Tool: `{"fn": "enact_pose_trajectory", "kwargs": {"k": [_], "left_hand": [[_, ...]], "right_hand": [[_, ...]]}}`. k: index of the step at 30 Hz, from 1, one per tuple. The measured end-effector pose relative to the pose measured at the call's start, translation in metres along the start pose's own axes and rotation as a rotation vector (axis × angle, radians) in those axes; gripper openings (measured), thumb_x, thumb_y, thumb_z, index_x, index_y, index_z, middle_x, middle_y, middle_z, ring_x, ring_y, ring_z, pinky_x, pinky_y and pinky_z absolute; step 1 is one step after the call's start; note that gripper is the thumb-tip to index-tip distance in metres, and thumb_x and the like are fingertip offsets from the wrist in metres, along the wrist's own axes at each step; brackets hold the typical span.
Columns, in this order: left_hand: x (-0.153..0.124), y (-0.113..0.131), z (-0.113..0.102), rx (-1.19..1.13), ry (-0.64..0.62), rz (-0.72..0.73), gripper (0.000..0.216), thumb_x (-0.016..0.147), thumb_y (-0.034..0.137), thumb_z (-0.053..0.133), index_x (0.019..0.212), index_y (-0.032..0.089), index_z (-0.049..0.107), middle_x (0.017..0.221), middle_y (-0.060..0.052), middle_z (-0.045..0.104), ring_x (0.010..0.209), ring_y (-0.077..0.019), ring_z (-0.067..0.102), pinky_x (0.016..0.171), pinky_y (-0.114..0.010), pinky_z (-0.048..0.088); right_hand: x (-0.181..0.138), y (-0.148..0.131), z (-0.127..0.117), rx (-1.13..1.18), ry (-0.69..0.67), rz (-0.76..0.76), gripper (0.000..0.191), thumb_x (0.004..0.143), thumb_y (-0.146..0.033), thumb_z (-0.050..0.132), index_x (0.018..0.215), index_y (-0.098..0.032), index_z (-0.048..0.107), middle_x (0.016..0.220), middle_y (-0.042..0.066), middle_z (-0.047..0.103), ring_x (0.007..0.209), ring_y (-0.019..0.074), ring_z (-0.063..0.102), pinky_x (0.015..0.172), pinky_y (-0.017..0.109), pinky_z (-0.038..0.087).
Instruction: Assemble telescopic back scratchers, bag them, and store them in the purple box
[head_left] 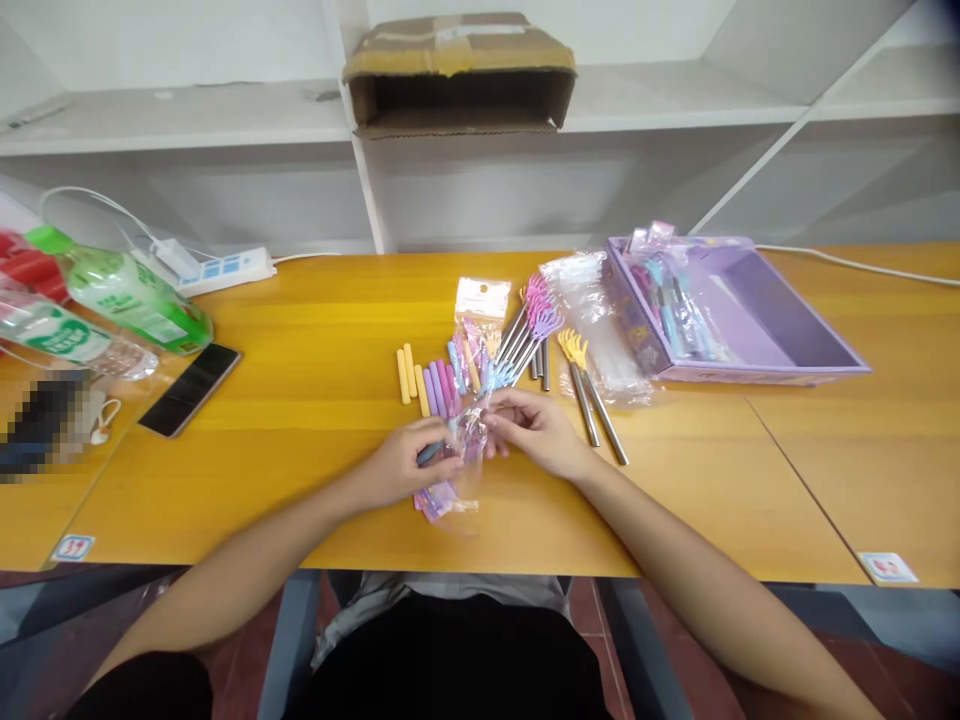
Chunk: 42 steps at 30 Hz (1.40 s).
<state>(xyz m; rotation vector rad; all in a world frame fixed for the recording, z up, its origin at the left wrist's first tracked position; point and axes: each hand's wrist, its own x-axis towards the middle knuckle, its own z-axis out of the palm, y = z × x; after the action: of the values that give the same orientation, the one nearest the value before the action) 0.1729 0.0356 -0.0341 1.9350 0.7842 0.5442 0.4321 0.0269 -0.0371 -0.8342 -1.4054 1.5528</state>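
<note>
My left hand (420, 462) is closed on a clear plastic bag (471, 455), with a small dark grey object (430, 453) showing under its fingers. My right hand (534, 428) pinches the same bag from the other side. Beyond them lie several metal back scratchers (517, 340) with pink, purple and blue claw heads. Left of these sit several coloured foam-like sleeves (439, 385) in yellow, purple and pink. A filled bag with a white header (482, 298) lies behind the hands. Purple printed pieces (435, 500) rest beneath the left hand.
Two yellow-headed back scratchers (592, 400) and a stack of clear bags (600, 320) lie right, beside a purple box (757, 370) holding packed scratchers. At left are a phone (191, 390), bottles (131, 290) and a power strip (229, 270). A cardboard box (457, 60) stands on the shelf.
</note>
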Motion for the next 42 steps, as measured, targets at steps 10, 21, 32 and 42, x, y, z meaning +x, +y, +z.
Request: {"fn": "enact_pose_trajectory", "kwargs": {"k": [10,21,32,42], "left_hand": [[0.000,-0.003,0.007,-0.164,-0.026,-0.026,0.020,0.099,0.039,0.071,0.094,0.019,0.074,0.100,-0.005,0.070,0.095,-0.0204,0.067,0.090,-0.034,0.051],[0.003,0.003,-0.023,-0.488,0.206,-0.164,0.028,0.090,0.048,0.084,0.088,0.020,0.081,0.096,-0.006,0.077,0.075,-0.0135,0.063,0.069,-0.027,0.048],[0.007,-0.006,-0.020,-0.496,0.661,-0.181,0.040,0.080,0.054,0.091,0.084,0.017,0.076,0.077,0.000,0.070,0.069,-0.0125,0.060,0.066,-0.026,0.049],[0.010,-0.002,-0.023,-0.649,0.850,-0.125,0.044,0.075,0.050,0.097,0.076,0.017,0.068,0.068,0.003,0.064,0.060,-0.0088,0.057,0.057,-0.022,0.048]], "right_hand": [[0.011,0.019,0.007,0.096,-0.074,0.042,0.045,0.094,-0.052,0.081,0.120,-0.019,0.065,0.082,0.001,0.076,0.066,0.0154,0.074,0.060,0.027,0.059],[0.014,0.013,-0.010,0.149,0.488,-0.217,0.029,0.099,-0.057,0.072,0.102,-0.028,0.073,0.104,0.002,0.064,0.087,0.0153,0.060,0.084,0.030,0.056],[-0.006,-0.003,0.007,-0.160,0.096,-0.107,0.030,0.107,-0.049,0.064,0.111,-0.022,0.076,0.081,-0.002,0.053,0.052,0.0083,0.048,0.048,0.025,0.039],[-0.010,-0.008,0.008,-0.316,-0.131,-0.029,0.040,0.108,-0.054,0.058,0.115,-0.021,0.080,0.088,0.004,0.062,0.054,0.0106,0.052,0.052,0.026,0.043]]}}
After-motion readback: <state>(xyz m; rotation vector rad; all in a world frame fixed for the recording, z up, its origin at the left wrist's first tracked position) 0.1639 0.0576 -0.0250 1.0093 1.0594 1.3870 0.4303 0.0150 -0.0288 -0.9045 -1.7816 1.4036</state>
